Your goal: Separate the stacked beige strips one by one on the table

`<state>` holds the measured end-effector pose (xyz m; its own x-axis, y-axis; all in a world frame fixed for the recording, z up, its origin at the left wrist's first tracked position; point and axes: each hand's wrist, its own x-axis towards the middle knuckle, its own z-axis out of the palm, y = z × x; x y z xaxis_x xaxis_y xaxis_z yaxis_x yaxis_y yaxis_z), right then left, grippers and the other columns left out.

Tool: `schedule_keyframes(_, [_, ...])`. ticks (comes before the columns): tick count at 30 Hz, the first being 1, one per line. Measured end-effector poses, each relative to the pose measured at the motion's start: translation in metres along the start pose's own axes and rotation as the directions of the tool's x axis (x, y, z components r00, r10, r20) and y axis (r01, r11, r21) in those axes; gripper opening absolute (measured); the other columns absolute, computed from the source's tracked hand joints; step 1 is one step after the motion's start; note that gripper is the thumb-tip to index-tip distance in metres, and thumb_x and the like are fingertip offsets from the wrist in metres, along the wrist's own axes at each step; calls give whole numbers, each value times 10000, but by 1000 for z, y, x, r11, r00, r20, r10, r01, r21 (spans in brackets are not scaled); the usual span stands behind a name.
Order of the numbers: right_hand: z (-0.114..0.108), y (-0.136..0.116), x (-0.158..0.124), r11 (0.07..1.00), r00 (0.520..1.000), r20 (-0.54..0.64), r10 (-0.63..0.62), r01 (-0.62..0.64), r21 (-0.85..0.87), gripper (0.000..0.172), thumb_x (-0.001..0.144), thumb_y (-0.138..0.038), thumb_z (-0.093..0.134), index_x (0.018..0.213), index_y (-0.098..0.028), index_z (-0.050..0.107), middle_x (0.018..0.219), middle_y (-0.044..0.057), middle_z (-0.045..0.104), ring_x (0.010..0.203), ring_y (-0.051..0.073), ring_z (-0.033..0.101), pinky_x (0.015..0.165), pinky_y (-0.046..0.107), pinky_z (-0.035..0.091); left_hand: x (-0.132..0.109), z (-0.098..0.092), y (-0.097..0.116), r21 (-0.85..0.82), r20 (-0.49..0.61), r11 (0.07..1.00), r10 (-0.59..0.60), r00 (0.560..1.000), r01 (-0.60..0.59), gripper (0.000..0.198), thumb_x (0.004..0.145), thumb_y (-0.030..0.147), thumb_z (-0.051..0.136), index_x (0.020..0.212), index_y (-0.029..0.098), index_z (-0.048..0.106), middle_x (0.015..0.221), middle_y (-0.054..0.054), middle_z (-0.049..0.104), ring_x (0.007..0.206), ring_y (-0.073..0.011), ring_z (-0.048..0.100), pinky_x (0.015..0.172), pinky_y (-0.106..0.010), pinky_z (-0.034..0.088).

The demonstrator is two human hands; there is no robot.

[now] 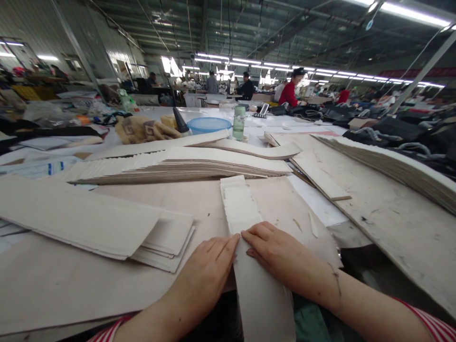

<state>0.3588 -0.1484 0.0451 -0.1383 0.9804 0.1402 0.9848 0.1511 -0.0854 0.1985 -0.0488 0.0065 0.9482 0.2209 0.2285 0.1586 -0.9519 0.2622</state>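
A long pale cardboard strip (258,280) runs from the table toward my body, with its near end past the table edge. My left hand (210,263) grips the strip's left edge, fingers pressed together and curled. From the other side my right hand (272,244) closes on the strip, its fingertips meeting the left hand's near the middle. Whether it is one layer or several under my hands I cannot tell. To the left lies a stack of wide cardboard strips (85,223), partly over smaller cardboard pieces (167,237). Behind the strip, a fanned pile of strips (199,164) stretches across.
A large cardboard sheet (124,289) covers the table. On the right are a board (359,185), another strip stack (402,164) and dark fabric goods (406,133). A blue basin (208,124), a bottle (239,123) and a dark cone (180,121) stand behind. Several people work farther back.
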Motion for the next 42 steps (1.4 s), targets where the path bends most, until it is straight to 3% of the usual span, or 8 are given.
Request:
schedule_keyframes(5, [7, -9, -5, 997, 996, -84, -18, 12, -71, 217, 824, -121, 472, 1026, -82, 543, 985, 131, 573, 907, 240, 533, 782, 391, 489, -21, 11, 5, -313, 16, 929, -203, 979, 198, 442, 891, 260, 294, 1321, 160, 270, 1330, -88, 411, 1199, -177, 400, 996, -338, 363])
schedule_keyframes(9, [11, -13, -8, 996, 993, -116, 1, -12, -90, 252, 829, -156, 474, 1062, -82, 533, 1005, 135, 580, 910, 245, 542, 783, 388, 498, -10, -5, -9, -493, 97, 804, -329, 939, 333, 370, 880, 290, 333, 1230, 205, 417, 1229, -39, 524, 1119, -156, 481, 977, -309, 383])
schedule_keyframes(15, [20, -14, -13, 993, 978, -202, 54, -74, -93, 296, 866, -176, 399, 1134, -102, 499, 1054, 139, 581, 959, 236, 543, 814, 386, 495, 34, -22, -32, -360, -44, 904, -262, 964, 230, 297, 841, 218, 388, 1101, 181, 528, 1082, -70, 551, 1010, -175, 504, 921, -333, 392])
schedule_keyframes(20, [22, -14, -14, 994, 970, -241, 33, -56, -91, 294, 857, -159, 406, 1125, -87, 503, 1046, 148, 585, 962, 238, 547, 822, 387, 496, 45, -12, -31, -232, -19, 946, -236, 972, 226, 275, 851, 216, 379, 1047, 171, 565, 988, -69, 565, 961, -183, 510, 887, -333, 393])
schedule_keyframes(25, [20, -15, -13, 992, 972, -234, 28, -56, -116, 304, 846, -151, 426, 1129, -72, 503, 1057, 147, 580, 961, 246, 544, 837, 387, 489, 48, -14, -29, -266, -48, 934, -260, 965, 238, 197, 839, 246, 398, 887, 184, 579, 885, -40, 576, 856, -170, 535, 783, -295, 417])
schedule_keyframes(31, [20, -15, -15, 992, 978, -203, 57, -77, -95, 326, 845, -153, 436, 1148, -50, 495, 1076, 151, 570, 983, 247, 527, 859, 385, 481, 71, -26, -29, -319, 67, 895, -307, 949, 312, 111, 749, 239, 459, 693, 178, 533, 697, -4, 565, 687, -165, 523, 632, -284, 400])
schedule_keyframes(38, [22, -16, -16, 993, 974, -214, 75, -91, -68, 314, 844, -158, 443, 1136, -60, 507, 1081, 137, 568, 999, 240, 511, 881, 377, 462, 86, -32, -25, -707, 331, 547, -305, 893, 449, 337, 797, 419, 389, 1012, 181, 495, 913, -32, 597, 869, -171, 545, 728, -286, 431])
schedule_keyframes(42, [24, -13, -17, 994, 968, -235, 87, -101, -46, 308, 857, -175, 416, 1140, -93, 505, 1100, 120, 560, 1017, 227, 500, 889, 376, 448, 103, -25, -20, -556, 349, 740, -206, 914, 379, 435, 723, 296, 501, 1130, 149, 454, 890, -37, 612, 822, -175, 555, 744, -280, 420])
